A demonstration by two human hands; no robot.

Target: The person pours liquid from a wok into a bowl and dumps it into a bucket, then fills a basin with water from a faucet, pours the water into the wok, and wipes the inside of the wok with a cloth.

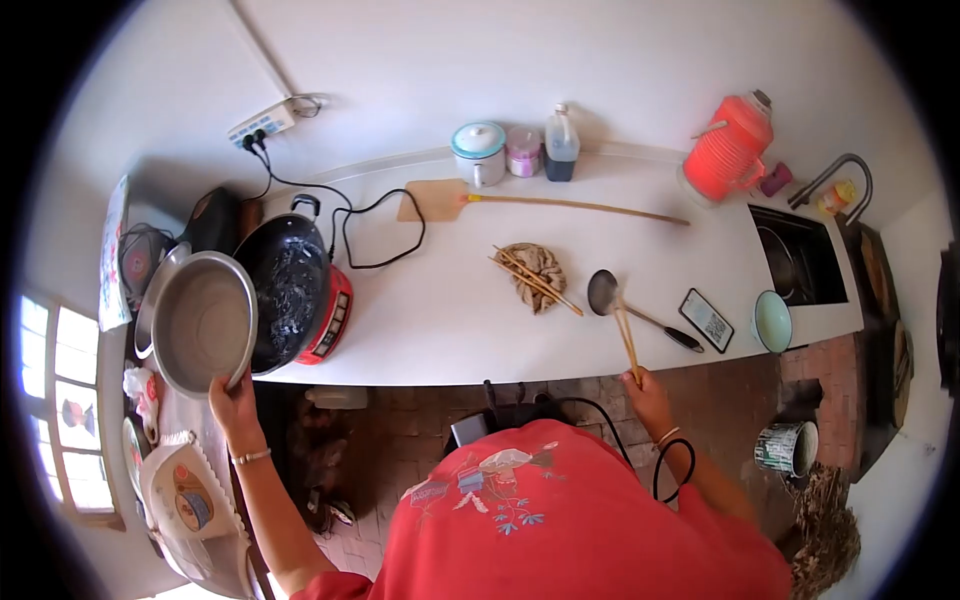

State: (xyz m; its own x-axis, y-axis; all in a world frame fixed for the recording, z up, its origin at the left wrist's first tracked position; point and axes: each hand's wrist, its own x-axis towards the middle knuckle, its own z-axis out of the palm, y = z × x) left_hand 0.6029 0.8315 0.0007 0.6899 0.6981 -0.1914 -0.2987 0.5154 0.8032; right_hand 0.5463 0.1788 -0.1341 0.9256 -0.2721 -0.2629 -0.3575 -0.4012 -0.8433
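Note:
At the left, my left hand (236,408) grips the near rim of a metal basin (203,322), which is tilted so its bare inside shows. The basin is beside a black wok (287,285) that stands on a red electric stove (330,318) and has dark, shiny residue inside. My right hand (651,402) is closed around a pair of chopsticks (627,340) near the counter's front edge, their tips pointing up and away from me. Just beyond the tips lies a ladle (602,292) with a black handle. A phone (706,320) rests right of it.
A brown cloth (535,275) with chopsticks across it lies mid-counter. Behind it is a long stick (580,207). A lidded enamel mug (479,155), a bottle (561,143) and a red thermos (733,145) stand along the wall. A bowl (773,321) sits near the sink (797,255).

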